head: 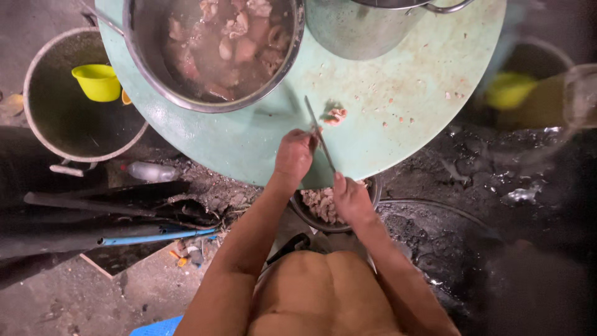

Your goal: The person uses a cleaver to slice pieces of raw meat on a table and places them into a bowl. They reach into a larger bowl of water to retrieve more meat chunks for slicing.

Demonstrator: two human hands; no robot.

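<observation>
hands: right hand (pixel 350 198) grips knife (pixel 318 129), left hand (pixel 293 153) touches its blade.

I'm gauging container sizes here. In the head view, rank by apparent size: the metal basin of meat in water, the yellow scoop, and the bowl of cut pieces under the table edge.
1. Metal basin, cut off by the frame.
2. Bowl of cut pieces, partly hidden by the table.
3. Yellow scoop, lower down, so its rank against the bowl is unsure.

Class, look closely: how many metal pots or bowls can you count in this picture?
4: a meat-filled basin and steel pot on the round table, a big pot at left, a bowl below the table edge. Others may be hidden.
</observation>
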